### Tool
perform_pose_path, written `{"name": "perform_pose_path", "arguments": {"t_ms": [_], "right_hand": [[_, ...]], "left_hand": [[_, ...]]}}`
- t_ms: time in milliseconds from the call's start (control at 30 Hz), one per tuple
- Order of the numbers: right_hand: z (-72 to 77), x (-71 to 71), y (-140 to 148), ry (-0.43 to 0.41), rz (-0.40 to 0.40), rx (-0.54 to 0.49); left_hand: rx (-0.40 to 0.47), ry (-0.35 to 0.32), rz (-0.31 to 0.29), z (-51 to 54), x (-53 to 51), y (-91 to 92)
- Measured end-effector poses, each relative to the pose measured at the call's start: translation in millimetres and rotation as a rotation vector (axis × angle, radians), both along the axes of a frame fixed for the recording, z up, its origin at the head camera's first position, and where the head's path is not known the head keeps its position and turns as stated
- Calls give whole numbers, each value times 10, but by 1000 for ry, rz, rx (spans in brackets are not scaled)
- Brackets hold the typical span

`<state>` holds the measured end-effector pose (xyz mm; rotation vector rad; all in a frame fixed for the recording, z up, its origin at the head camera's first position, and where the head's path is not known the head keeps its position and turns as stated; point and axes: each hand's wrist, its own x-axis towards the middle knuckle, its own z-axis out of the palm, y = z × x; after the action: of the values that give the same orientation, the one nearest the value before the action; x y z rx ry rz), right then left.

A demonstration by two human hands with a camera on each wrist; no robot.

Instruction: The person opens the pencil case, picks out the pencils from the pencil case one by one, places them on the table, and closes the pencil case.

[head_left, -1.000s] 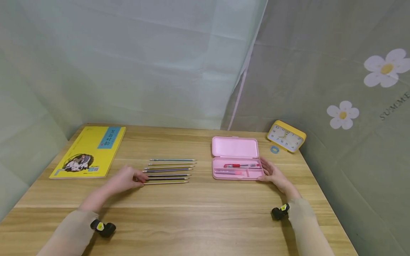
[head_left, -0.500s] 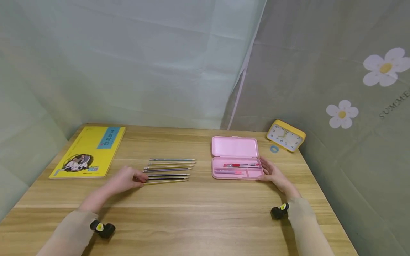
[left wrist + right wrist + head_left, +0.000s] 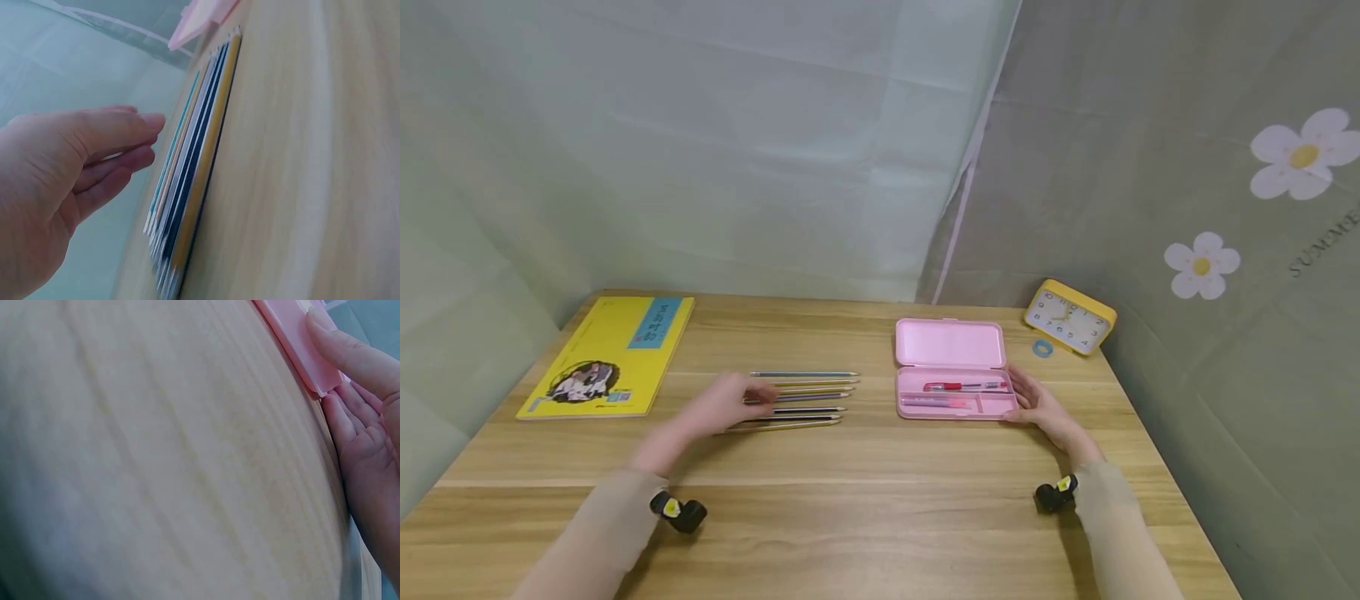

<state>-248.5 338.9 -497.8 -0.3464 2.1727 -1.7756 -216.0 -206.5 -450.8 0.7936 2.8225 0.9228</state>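
Several pencils [image 3: 808,409] lie side by side in a row on the wooden table, tips pointing right. Over their left ends hovers my left hand [image 3: 730,404]. In the left wrist view its fingers and thumb [image 3: 153,122] are loosely bent, close together, with nothing between them, apart from the pencils [image 3: 206,150]. An opened pink pencil case [image 3: 950,336] stands right of the pencils, holding a red pen [image 3: 951,387] and a pink pen [image 3: 936,403]. My right hand [image 3: 1041,408] grips the case's right end, thumb on its front corner, fingers along the far side.
A yellow book [image 3: 602,350] lies at the table's left. Behind the case at the right stand a yellow alarm clock [image 3: 1070,318] and a blue ring [image 3: 1042,348], perhaps a tape roll. Curtains [image 3: 775,167] hang along the table's back and sides.
My left hand has let go of the nearest pencil's end and moved right and away, over the row. That pencil turned slightly beforehand. My right hand and the case stay put.
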Motion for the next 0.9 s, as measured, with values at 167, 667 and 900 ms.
{"name": "perform_pose_path", "arguments": {"t_ms": [167,667,900], "right_hand": [[-6,-17,7,0,-3,7],[-5,-4,12,0,0,-6],[-22,-3,19,4,-1,-4]], "left_hand": [[62,-10,44,-44,-186,259],[172,-57,85,106,-698,1072],[282,-15,41,19,-918,1340]]}}
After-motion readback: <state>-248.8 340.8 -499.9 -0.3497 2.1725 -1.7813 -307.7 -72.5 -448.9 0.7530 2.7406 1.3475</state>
